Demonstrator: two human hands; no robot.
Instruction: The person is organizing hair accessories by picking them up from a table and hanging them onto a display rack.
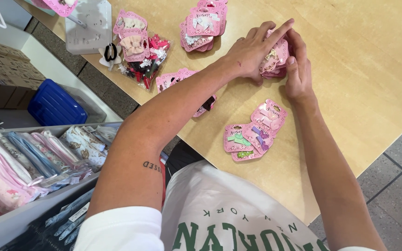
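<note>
Both hands together, clamped on one stack of pink hair-clip cards at far centre of wooden table: left hand over top, fingers spread; right hand pressed against right edge. Nearer the body, fanned pile of pink cards with small bows. Under left forearm, more pink cards. Further left, clear bag of hair accessories; beyond, another card stack. Beside table, bin of wrapped fabric packs.
</note>
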